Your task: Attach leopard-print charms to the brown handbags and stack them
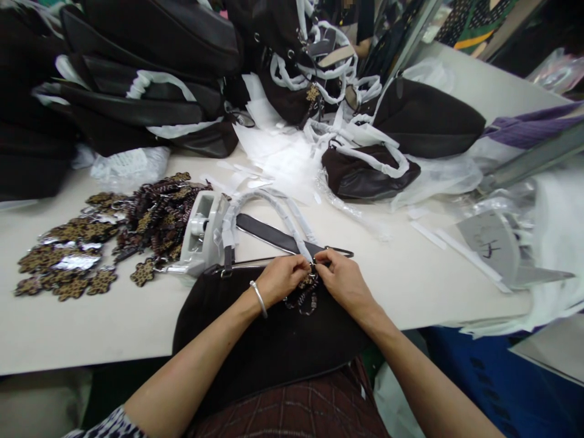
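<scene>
A dark brown handbag (269, 340) lies across the table's front edge and over my lap. My left hand (285, 278) is closed in a pinch at the top of a beaded bag charm (306, 301), beside the bag's handle ring. From the other side my right hand (343, 278) pinches at the same spot, its fingertips nearly touching the left ones. The charm's clasp is mostly hidden by my fingers. White wrapping covers the raised bag handle (292, 216). Behind it rests a dark flat strap (264, 233).
Left lies a pile of bag charms (155, 213) with leopard-print flowers (73, 286), next to a grey tape dispenser (205, 225). Stacked dark bags (150, 103) fill the back left. More bags (369, 173), white paper (278, 152) and plastic lie behind. A person (360, 30) is at the far side.
</scene>
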Motion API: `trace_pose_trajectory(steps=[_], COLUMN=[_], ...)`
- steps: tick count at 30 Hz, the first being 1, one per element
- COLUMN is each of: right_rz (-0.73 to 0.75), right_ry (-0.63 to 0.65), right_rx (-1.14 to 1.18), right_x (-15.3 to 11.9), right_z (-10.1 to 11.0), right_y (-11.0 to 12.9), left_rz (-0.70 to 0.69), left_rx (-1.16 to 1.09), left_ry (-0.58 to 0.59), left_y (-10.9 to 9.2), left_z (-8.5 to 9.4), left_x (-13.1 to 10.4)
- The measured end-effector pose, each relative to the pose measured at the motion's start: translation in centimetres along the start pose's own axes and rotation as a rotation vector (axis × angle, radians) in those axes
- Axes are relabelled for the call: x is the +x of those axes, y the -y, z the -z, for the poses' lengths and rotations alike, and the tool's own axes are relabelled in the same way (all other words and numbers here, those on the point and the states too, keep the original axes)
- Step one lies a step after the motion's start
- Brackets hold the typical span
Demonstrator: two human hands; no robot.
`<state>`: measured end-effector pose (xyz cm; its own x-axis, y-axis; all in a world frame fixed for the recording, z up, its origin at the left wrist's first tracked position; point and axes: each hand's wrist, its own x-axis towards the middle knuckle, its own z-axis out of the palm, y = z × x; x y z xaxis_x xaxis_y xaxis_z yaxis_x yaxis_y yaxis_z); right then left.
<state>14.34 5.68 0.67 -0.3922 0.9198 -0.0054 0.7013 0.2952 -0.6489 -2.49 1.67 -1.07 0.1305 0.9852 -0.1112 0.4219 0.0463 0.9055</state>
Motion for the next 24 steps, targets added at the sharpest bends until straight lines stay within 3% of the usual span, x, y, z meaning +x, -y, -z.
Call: trace_pose_trajectory(steps=[3,6,16,24], right_rz=[0.005,0.02,0.004,0.011], right_ry=[0.03,0.045,0.036,0.027], right_rx=[0.023,0.046,0.079,0.091], right_x=[0.1,0.1,0.2,0.3], right_z=[0.0,0.0,-0.4,-0.4], right_y=[0.1,0.1,-0.5,-0.4], left_rz=[0.106,0.122,0.152,0.079], left_rx=[0.051,0.084,0.007,0.362], left_ry=[-0.082,-0.14,-0.052,0.01], left_y=[0.3,0.6,0.6,-0.2], left_z=[-0.3,-0.4,-0.4,0.6], left_x=[-0.1,0.0,1.1,0.8])
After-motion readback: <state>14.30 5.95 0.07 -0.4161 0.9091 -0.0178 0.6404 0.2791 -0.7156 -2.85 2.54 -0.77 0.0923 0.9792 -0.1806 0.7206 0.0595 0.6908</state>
